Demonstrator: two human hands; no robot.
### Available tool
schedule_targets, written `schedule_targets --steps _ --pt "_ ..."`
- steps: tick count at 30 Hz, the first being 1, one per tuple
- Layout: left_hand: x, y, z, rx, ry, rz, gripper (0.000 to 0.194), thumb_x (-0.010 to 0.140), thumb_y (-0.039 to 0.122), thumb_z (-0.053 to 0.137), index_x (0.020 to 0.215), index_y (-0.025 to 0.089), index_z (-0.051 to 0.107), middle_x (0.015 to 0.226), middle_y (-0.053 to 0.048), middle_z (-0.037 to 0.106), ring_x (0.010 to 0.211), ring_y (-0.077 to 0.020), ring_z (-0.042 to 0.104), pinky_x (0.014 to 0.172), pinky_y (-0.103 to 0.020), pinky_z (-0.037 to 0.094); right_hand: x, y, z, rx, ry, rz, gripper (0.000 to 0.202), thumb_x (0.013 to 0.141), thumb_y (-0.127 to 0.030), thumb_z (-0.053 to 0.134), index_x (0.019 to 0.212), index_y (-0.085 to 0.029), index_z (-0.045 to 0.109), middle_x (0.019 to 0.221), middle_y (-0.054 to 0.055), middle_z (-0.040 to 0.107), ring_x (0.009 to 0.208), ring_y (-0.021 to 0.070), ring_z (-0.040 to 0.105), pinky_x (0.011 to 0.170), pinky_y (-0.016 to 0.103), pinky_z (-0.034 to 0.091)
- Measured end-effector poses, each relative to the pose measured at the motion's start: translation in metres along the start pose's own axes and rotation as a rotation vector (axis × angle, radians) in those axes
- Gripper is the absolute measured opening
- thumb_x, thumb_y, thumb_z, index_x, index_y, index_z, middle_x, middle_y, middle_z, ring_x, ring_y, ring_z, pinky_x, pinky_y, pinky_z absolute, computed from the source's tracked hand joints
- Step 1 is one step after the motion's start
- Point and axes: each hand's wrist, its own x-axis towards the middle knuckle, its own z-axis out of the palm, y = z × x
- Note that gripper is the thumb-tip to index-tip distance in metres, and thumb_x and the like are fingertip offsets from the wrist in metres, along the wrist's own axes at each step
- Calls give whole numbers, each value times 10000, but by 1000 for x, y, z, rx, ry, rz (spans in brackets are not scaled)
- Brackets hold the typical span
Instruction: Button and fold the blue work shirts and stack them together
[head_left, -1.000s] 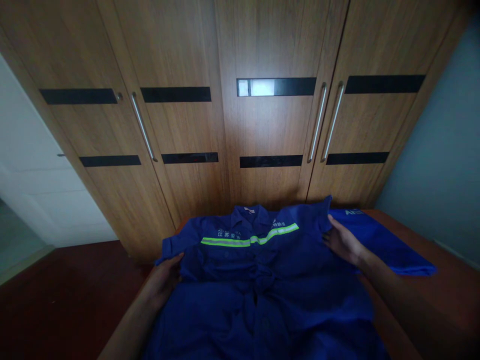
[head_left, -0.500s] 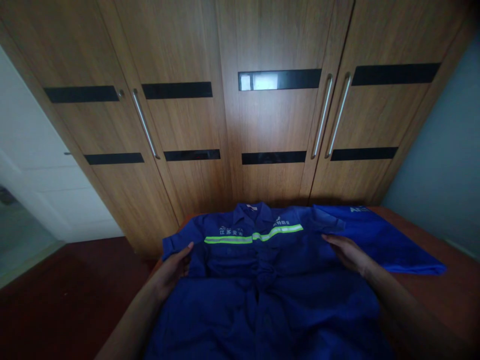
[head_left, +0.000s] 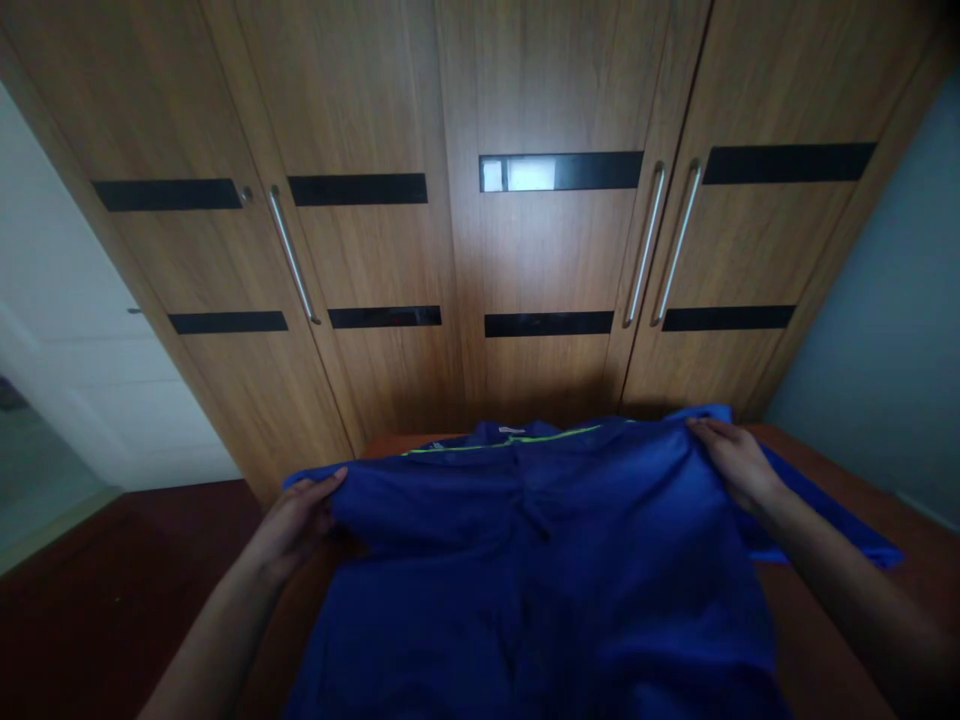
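Observation:
A blue work coverall spreads across the middle of the head view, its upper part raised toward me and sagging between my hands. At the left, my left hand pinches a side edge of the cloth between thumb and fingers. My right hand grips the opposite edge at about the same height. Behind the lifted fabric, only the collar and a thin line of the yellow-green reflective strip show. The lettering on the chest is mostly hidden, and the lower end runs out of view.
A folded bright-blue fabric piece lies on the reddish-brown surface at the right, partly behind my right forearm. Wooden wardrobe doors with metal handles rise just beyond. A white door stands at far left.
Both hands have moved outward and slightly up, now gripping the coverall's sides. The fabric between them has risen, covering most of the chest, its lettering and the reflective strip.

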Motion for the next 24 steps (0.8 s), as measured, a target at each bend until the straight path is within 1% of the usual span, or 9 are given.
schedule_targets --steps 2,4,6,9,11,15,18,21,24 --pt "9 3 2 11 -29 45 78 719 93 682 686 138 628 627 -23 674 529 -139 623 542 -232 532 15 -7 1 -31 86 -26 315 767 -485 589 873 -204 685 640 29 654 605 200 602 560 286 504" --pt "24 -2 7 28 -47 53 86 713 92 688 696 142 619 622 -16 670 535 -136 626 531 -221 519 29 -9 10 -54 147 -11 334 770 -489 589 904 -200 688 588 19 625 574 197 582 539 286 492" --pt "41 -11 13 29 -20 53 117 718 106 692 676 150 592 580 9 645 492 -115 601 493 -197 486 39 -8 22 -37 146 18 339 774 -495 586 919 -207 689 586 18 629 567 196 583 538 289 498" --pt "57 -24 21 12 -2 57 139 743 105 663 676 169 560 565 39 627 467 -93 579 486 -181 461 41 1 38 19 68 64 330 774 -501 591 920 -220 686 668 30 684 609 199 626 576 293 532" --pt "58 -31 23 4 -25 44 106 762 105 638 724 181 574 612 34 651 513 -104 610 534 -197 487 35 8 41 45 -3 106 327 758 -494 622 899 -207 685 710 49 710 646 213 657 597 308 552" --pt "48 -43 19 22 -115 -59 48 774 196 652 794 171 616 715 -35 701 626 -175 669 618 -282 536 19 24 36 78 -167 260 336 730 -469 676 871 -165 679 719 94 729 691 253 693 616 369 577" --pt "46 -49 17 71 -173 -176 156 789 306 651 749 158 623 699 -66 700 627 -200 672 612 -308 541 16 30 33 122 -285 385 337 736 -467 674 897 -171 667 735 94 737 729 262 706 649 399 584" --pt "54 -48 22 103 -185 -181 161 746 291 696 709 156 617 622 -45 671 534 -185 637 531 -287 516 23 29 36 66 -283 310 305 729 -441 683 849 -161 674 721 113 733 730 271 708 664 406 586" --pt "67 -42 30 83 -110 -90 98 719 190 700 767 171 617 591 3 641 486 -144 601 492 -240 481 35 27 41 18 -192 163 269 721 -394 686 850 -157 678 752 110 733 758 273 704 710 407 584"
